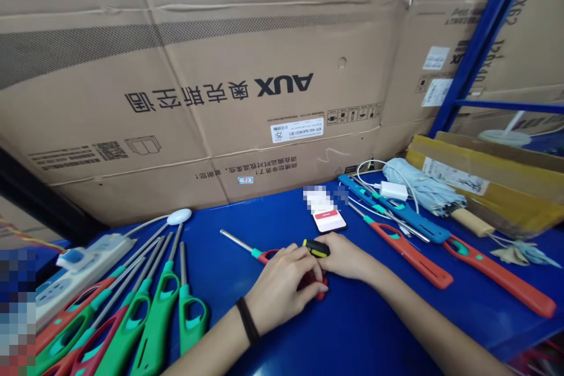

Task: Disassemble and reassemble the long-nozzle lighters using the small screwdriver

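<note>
1. Two bare hands meet at the middle of the blue table (361, 329), both on one red lighter (269, 256) that lies flat with its metal tube pointing far-left.
2. The left hand (282, 288), a dark band at its wrist, covers the red handle from above; its fingers (308, 289) are curled down around the handle and closed on it.
3. The right hand (346, 257) touches the same handle from the right side, its fingers bent toward the left hand; how firmly they grip is hidden by the left hand.
4. A small black and yellow tool (316, 248) sits at the top of the two hands, touching them; which hand holds it cannot be told.
5. A phone (328, 220) with a red bar on its screen lies just beyond the hands.
6. At the near left, a bunch of green and red lighters (145, 317) lies side by side, tubes pointing far.
7. A white power strip (83, 267) lies left of that bunch.
8. To the right, two red lighters (408, 254) and a blue lighter (412, 220) lie slanted, with a white charger (393, 190) and cable at their far end.
9. A folded pale blue umbrella (425, 188) lies far right, beside a yellow carton (497, 179).
10. Large cardboard boxes (229, 70) stand along the far edge of the table.
</note>
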Action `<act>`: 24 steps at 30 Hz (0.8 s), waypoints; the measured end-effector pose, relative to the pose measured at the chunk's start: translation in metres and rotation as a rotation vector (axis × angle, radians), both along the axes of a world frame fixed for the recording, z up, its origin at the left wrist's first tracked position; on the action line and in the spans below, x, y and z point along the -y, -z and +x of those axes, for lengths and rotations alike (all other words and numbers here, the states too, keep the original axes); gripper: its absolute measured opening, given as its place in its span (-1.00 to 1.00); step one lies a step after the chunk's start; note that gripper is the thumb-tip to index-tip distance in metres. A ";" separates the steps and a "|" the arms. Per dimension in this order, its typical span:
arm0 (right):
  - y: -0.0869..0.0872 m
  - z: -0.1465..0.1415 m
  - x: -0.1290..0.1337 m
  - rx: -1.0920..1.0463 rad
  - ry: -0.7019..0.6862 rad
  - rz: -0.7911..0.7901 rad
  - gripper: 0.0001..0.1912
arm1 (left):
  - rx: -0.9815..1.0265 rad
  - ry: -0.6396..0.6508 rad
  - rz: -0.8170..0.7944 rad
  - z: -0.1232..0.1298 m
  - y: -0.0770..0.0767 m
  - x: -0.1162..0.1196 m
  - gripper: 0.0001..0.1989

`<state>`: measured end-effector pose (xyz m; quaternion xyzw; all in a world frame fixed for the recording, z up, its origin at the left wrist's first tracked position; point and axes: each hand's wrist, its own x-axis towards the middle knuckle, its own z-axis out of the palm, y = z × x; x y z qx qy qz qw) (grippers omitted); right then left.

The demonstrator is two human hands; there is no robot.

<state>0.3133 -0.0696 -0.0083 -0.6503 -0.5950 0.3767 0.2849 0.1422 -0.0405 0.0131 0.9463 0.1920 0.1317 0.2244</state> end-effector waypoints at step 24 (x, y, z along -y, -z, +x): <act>-0.006 0.006 0.005 0.075 -0.134 -0.137 -0.95 | -0.020 0.164 0.548 0.000 0.025 0.005 -0.71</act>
